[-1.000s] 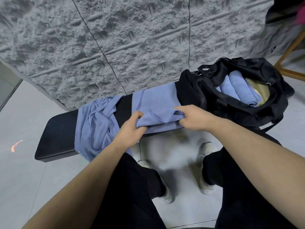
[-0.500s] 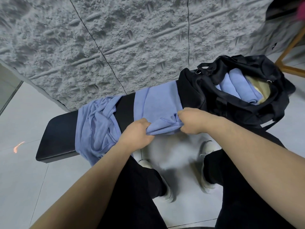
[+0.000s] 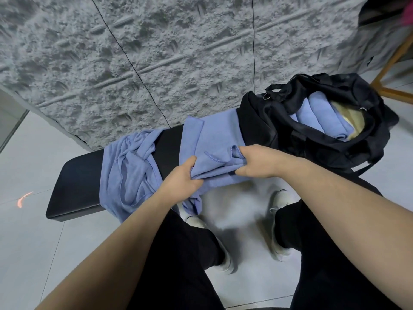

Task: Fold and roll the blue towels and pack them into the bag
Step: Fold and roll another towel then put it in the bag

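A blue towel (image 3: 212,139) lies across the middle of a black bench (image 3: 76,175), its near end bunched up. My left hand (image 3: 181,180) grips that near edge on the left. My right hand (image 3: 257,162) grips the same edge on the right, fingers curled round the cloth. A corner of this towel hangs below the bench edge. A second blue towel (image 3: 127,173) lies crumpled on the bench to the left. An open black bag (image 3: 368,144) stands at the bench's right end with rolled blue towels (image 3: 321,117) inside.
A rough grey wall (image 3: 178,52) rises directly behind the bench. A wooden frame leg (image 3: 388,70) stands at the far right. My legs and white shoes (image 3: 279,224) are on the pale tiled floor in front of the bench.
Both hands have gathered the towel's near edge and lifted it, folding it back over the bench. A corner now hangs down below my left hand.
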The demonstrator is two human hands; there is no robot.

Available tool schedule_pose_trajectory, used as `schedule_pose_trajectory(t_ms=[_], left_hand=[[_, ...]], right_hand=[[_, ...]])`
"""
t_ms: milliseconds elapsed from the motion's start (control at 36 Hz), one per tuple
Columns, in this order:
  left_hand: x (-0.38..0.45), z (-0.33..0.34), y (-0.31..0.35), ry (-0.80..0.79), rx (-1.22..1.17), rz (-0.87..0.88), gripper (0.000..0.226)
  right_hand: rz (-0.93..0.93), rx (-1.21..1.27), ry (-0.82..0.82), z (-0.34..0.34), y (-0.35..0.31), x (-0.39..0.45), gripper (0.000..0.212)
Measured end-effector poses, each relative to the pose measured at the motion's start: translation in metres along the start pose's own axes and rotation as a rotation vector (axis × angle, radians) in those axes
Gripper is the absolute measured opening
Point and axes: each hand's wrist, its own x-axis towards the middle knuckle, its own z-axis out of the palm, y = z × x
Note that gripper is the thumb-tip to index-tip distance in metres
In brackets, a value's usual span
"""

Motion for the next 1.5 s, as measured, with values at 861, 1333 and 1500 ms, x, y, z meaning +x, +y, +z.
schedule_pose_trajectory(t_ms=[861,1333,1500], left_hand=[[0.041,-0.013,-0.023,0.481,-0.639,-0.202,0.015],[0.067,-0.017,-0.024,0.470,-0.706,-0.170,0.004],[0.083,-0.022,-0.029,0.522,-0.679,-0.197,0.016]], right_hand=[[0.206,0.624,0.279,0.003,0.012,0.064,0.003],[0.274,-0.135,0.085,0.038,0.000,0.118,0.027],[0.208,0.103,0.210,0.031,0.005,0.135,0.014]])
